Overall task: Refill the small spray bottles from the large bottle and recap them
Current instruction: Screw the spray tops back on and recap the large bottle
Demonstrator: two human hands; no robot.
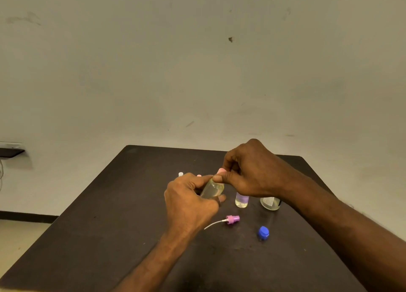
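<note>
Blue cap (263, 232) nearest. Your left hand (191, 200) grips small spray bottle (212, 188); right hand (248, 173) pinches pink sprayer (221, 171). Recapping; twist tight next.

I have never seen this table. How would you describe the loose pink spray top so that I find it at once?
Start from the dark table and look just in front of the two hands, toward the near edge. The pink spray top lies there on its side, to the left of the blue cap. Only this one has a thin white tube sticking out, and no bottle is under it.
</note>
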